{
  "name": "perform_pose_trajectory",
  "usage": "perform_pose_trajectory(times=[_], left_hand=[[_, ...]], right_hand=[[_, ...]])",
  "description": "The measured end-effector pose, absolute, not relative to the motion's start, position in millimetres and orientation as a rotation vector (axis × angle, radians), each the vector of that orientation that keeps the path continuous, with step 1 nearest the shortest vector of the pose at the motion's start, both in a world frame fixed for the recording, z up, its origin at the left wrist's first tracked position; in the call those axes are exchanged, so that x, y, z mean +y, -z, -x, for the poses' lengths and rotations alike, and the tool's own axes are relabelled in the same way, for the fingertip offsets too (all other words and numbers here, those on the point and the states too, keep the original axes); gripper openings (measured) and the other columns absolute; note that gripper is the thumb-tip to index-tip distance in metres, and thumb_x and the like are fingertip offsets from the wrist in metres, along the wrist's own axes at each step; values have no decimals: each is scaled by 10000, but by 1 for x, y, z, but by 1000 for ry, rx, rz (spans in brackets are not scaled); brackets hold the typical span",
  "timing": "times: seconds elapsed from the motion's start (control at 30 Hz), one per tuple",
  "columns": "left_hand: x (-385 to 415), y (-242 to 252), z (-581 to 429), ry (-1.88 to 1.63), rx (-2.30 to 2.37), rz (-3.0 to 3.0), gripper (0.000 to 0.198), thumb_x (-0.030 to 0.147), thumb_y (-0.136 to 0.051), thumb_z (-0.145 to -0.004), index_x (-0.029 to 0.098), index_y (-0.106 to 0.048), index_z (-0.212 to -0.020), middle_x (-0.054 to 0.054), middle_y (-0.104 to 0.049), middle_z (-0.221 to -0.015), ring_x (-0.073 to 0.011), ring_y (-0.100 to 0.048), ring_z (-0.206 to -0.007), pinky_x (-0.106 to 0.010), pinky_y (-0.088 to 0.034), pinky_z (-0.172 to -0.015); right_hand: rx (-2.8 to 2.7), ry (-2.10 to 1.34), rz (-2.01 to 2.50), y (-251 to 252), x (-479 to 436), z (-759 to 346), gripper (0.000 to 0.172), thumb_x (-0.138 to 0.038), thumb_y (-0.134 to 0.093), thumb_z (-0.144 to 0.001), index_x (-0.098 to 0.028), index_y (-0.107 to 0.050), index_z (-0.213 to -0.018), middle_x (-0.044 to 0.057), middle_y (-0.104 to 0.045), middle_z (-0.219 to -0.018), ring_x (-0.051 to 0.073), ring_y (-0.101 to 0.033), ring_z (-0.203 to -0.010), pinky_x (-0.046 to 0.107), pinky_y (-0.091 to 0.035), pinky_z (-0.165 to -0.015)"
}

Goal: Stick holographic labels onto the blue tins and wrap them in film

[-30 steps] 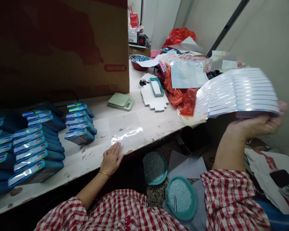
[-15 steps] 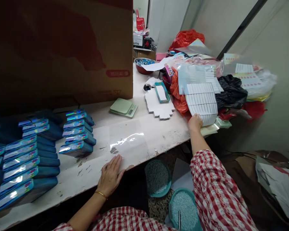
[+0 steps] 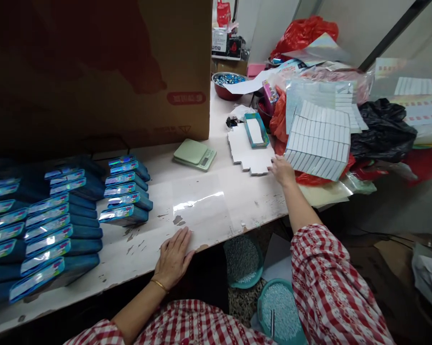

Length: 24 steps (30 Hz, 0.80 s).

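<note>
My left hand [image 3: 173, 258] rests flat on the chipped white table [image 3: 137, 239] by its front edge, just below a clear plastic sheet [image 3: 201, 211]. It holds nothing. My right hand [image 3: 282, 171] lies open, fingers pointing left, beside a flat die-cut white card [image 3: 250, 151]. A teal-rimmed box tray [image 3: 255, 129] sits on that card. Just right of my right hand, a bundle of white label sheets [image 3: 318, 143] lies fanned over a heap of plastic bags, apart from my fingers.
Several stacks of blue boxes with shiny strips [image 3: 122, 215] fill the table's left part, below a large cardboard box [image 3: 94, 72]. A green digital scale [image 3: 194, 154] and a red bowl of blue items [image 3: 225, 84] stand behind. Black and red bags [image 3: 383, 132] pile right. Teal basins of pale beads [image 3: 278, 314] sit below.
The label sheets went from fanned in my right hand, held high, to lying on the bag heap. My right hand has moved left to the card; my left hand stays in place.
</note>
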State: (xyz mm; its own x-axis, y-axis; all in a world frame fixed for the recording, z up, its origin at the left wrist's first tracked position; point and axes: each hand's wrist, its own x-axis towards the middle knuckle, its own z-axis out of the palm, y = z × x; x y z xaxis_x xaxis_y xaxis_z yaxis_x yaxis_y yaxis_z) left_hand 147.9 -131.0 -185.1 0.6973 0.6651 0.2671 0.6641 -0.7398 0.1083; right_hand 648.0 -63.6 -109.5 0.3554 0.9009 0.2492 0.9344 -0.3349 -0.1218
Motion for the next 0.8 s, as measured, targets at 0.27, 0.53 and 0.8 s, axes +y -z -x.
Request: perform_pose_trajectory(times=[0.27,0.53,0.8], left_hand=[[-130,185,-149,-485,1113,-2917,509,350,-445,-882,165,-439,-1356,-106,-475,-1378,-252,-465,-1235,-372,-322,-940],[-131,183,-149,-493,1111,-2945,507,349,-455,-877,168,-447,-1351,-101,-475,-1380,-240,-455,-1242,-362,-322,-936],[-132,179,-150,-447,1141,-2892,491,328,-440,-882,168,-449,-1346,-99,-483,-1376,-225,-419,-1262,-357,-311,-956]], right_hand=[[-1896,26,2469,125,-45,-604,626,-406,-671,-747,-198,-478,-1305,107,-429,-1413,285,-417,-1266,425,-382,-1006],[-1761,-83,2547,99,-17,-604,484,-529,-538,-814,-216,-593,-1178,87,-554,-1295,276,-543,-1114,394,-429,-926],[-1511,218,2552,101,55,-602,561,-281,-548,-820,-70,-422,-1324,189,-475,-1319,307,-363,-1222,423,-327,-959]])
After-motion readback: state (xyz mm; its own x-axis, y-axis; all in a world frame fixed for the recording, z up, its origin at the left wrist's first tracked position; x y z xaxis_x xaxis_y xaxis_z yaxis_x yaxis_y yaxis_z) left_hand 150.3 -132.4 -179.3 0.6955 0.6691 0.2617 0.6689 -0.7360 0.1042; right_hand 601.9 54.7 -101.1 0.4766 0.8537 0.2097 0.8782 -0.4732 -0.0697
